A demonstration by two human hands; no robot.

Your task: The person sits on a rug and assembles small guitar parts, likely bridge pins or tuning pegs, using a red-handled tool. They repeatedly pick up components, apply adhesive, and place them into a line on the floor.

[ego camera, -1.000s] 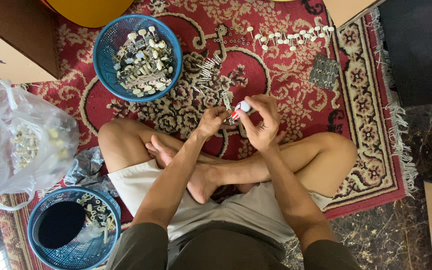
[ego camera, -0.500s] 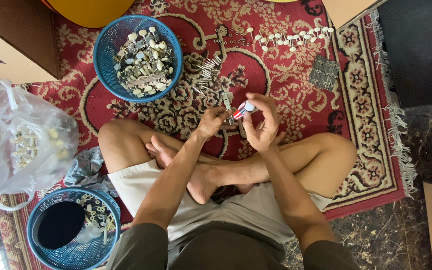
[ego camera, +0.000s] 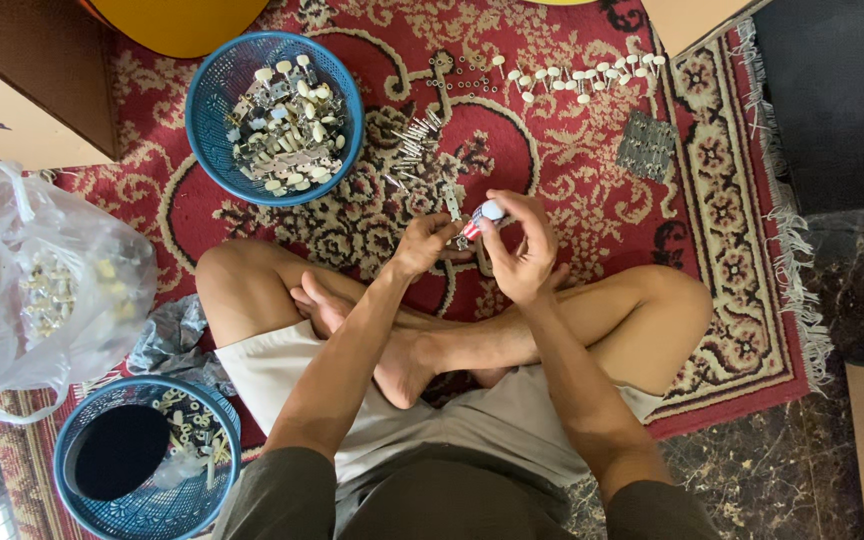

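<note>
Small red-and-white tube (ego camera: 482,219) pinched in right hand (ego camera: 524,250) over rug (ego camera: 572,190) centre, tip at metal part (ego camera: 452,205) gripped by left hand (ego camera: 420,243): best kept steady and close; blue basket (ego camera: 214,95) at far-left rug edge full of pale-knobbed metal pieces, near-left basket (ego camera: 72,440) nearly bare.

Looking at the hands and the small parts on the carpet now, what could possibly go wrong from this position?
1. The right hand pinches a small white-capped tube against a metal part in the left hand, over bare legs; whatever it dispenses might drip onto skin or the carpet.
2. The loose metal pins lie close by, so a slipped piece could vanish in the busy pattern.
</note>
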